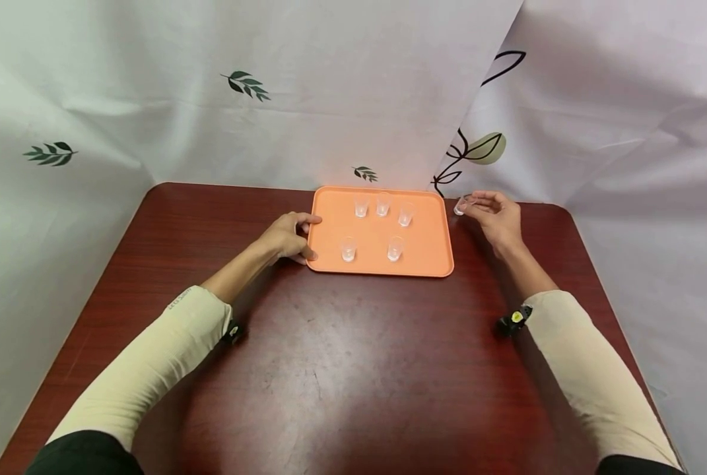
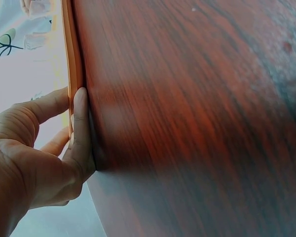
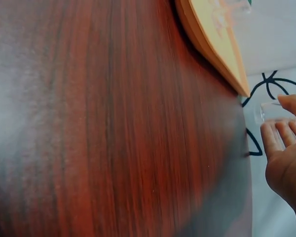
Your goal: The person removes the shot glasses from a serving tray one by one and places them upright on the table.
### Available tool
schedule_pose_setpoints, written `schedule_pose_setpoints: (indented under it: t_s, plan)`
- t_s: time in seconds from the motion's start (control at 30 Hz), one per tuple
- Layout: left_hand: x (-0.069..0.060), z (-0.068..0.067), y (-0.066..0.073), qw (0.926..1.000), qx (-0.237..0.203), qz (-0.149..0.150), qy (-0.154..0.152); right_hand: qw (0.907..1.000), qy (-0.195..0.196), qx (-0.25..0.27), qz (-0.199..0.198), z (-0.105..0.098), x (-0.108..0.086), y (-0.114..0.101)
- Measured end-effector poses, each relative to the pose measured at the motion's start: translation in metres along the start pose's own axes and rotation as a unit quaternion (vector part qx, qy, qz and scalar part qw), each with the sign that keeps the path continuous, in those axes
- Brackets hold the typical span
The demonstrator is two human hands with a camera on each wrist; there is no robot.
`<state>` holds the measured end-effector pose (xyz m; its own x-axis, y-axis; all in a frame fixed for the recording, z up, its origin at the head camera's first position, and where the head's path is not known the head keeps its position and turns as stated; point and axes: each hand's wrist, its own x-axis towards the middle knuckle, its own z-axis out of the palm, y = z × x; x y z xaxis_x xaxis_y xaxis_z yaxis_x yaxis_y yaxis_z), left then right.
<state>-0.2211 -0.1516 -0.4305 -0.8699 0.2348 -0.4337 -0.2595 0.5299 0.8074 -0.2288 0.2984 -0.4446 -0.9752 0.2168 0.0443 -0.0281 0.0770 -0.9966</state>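
Note:
An orange tray (image 1: 371, 227) lies at the back of the dark red wooden table, bearing several small clear cups, one of them a front cup (image 1: 395, 249). My left hand (image 1: 286, 237) grips the tray's left end; in the left wrist view the left hand (image 2: 49, 148) has thumb and fingers on both sides of the orange rim. To the right of the tray, my right hand (image 1: 497, 216) pinches another small clear cup (image 1: 461, 206), tilted in its fingers. The right wrist view shows this cup (image 3: 260, 112) between the thumb and fingers of the right hand (image 3: 288, 158).
The wooden table (image 1: 353, 356) runs toward me from the tray. A pale curtain (image 1: 305, 105) with leaf prints hangs just behind the table's back edge and along its sides. Dark wrist devices (image 1: 515, 320) sit under both sleeves.

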Motion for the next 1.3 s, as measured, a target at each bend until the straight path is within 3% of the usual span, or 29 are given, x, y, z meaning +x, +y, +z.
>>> schedule_pose_setpoints:
  t_s: [0.43,0.63,1.13,1.3]
  plan:
    - [0.001,0.001,-0.002,1.0,-0.005,-0.003,0.002,0.9983,0.027,-0.031,0.042,-0.001,0.014,0.008]
    - [0.0,0.001,0.0,1.0,-0.002,-0.003,0.001,0.998,0.033,-0.033,0.042,-0.003,0.016,0.012]
    - [-0.002,0.0,0.002,1.0,-0.006,-0.004,-0.005,0.9962,0.049,-0.051,0.051,-0.005,0.007,0.013]
    - [-0.002,0.001,0.002,0.9999,-0.012,-0.005,-0.002,0.9966,0.052,-0.035,0.054,-0.006,0.003,0.014]
